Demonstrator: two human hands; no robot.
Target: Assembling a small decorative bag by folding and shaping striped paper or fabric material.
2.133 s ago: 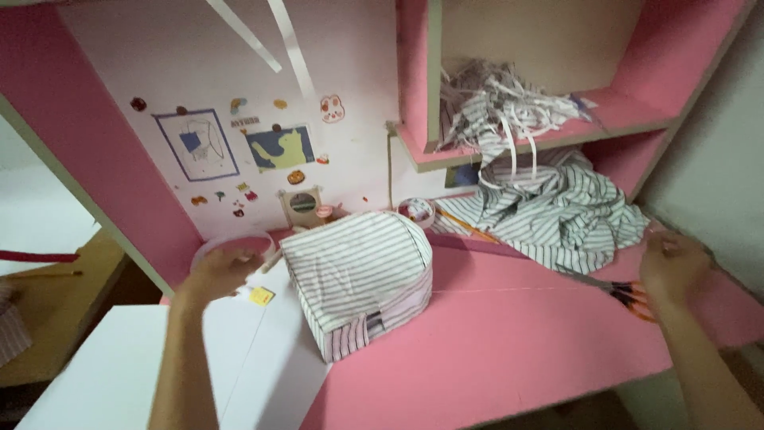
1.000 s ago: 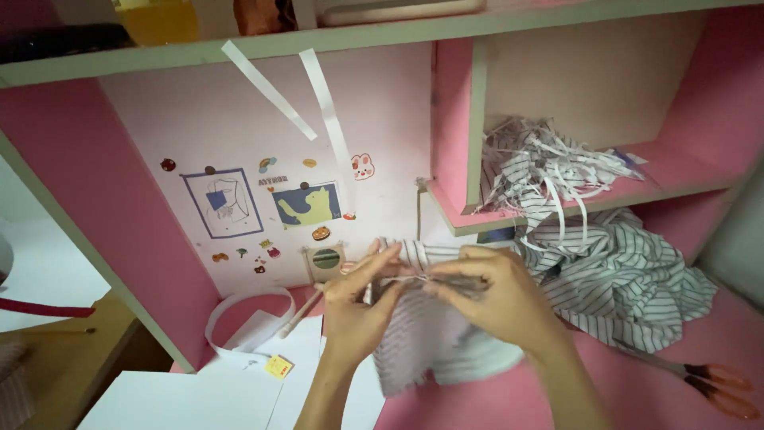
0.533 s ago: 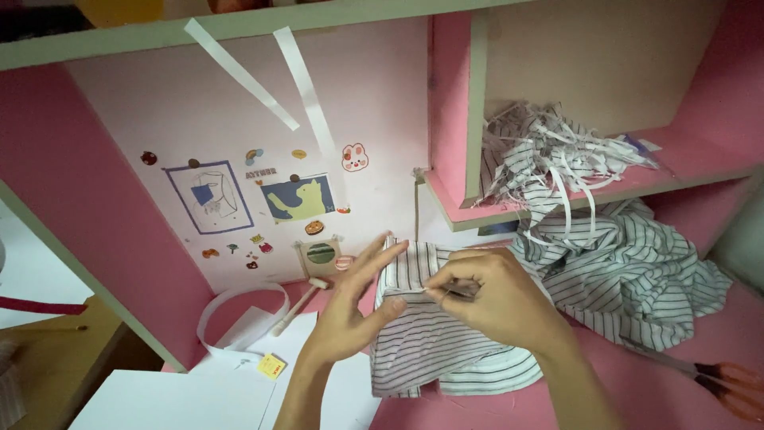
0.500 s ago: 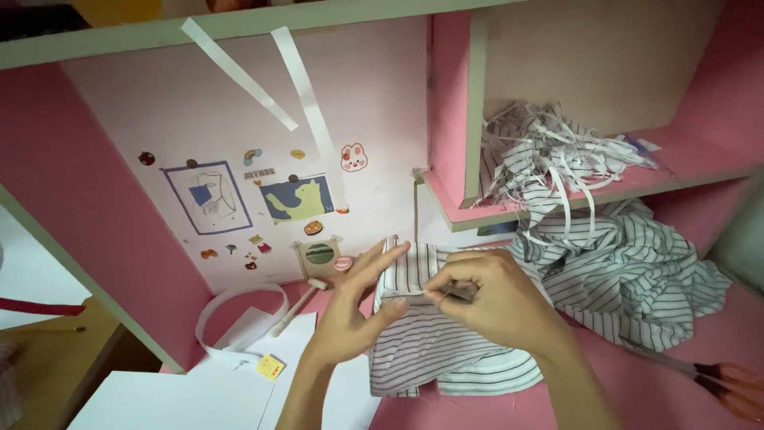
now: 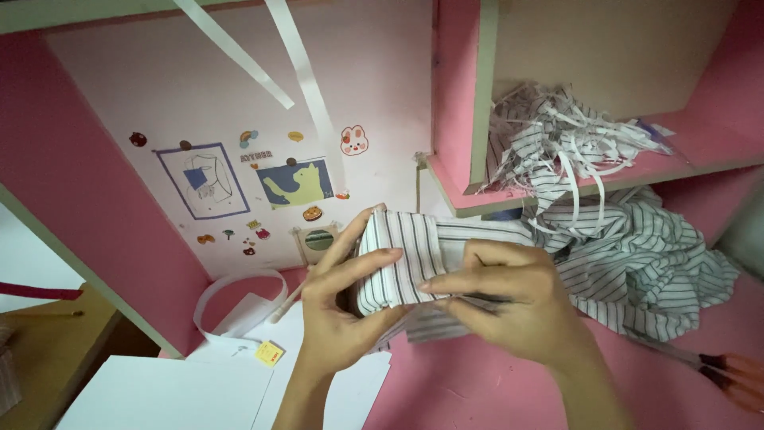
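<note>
A folded piece of striped fabric (image 5: pixel 402 259) is held up above the pink tabletop (image 5: pixel 493 386), roughly in the middle of the view and in front of the pale back wall (image 5: pixel 374 87). Its long axis runs left to right, with the folded, rounded end turned to the left and the looser layers trailing to the right toward a heap of the same striped cloth (image 5: pixel 645 263). The stripes on the folded end run mostly up and down.

The left hand (image 5: pixel 342 306) is closed around the folded left end, with the thumb underneath and the fingers (image 5: pixel 358 267) laid across the front. The right hand (image 5: pixel 509 306) is curled over the lower right part of the fabric, its fingertips pressed onto the cloth just beside the left hand's fingers; both hands are holding the fabric.

A tangle of cut striped strips (image 5: pixel 569 147) is seen on the pink shelf (image 5: pixel 684 155) at upper right, some strips hanging down over the heap. Scissors with red handles (image 5: pixel 728 374) are lying on the tabletop at the far right, well apart from the hands. White sheets of paper (image 5: pixel 167 394) are spread at lower left, with a small yellow tag (image 5: pixel 270 353) on them and a curved white paper band (image 5: pixel 239 291) just behind. Small stickers and two pictures (image 5: pixel 247 187) are fixed to the wall, and two white strips (image 5: pixel 278 56) slant down across it from above.
</note>
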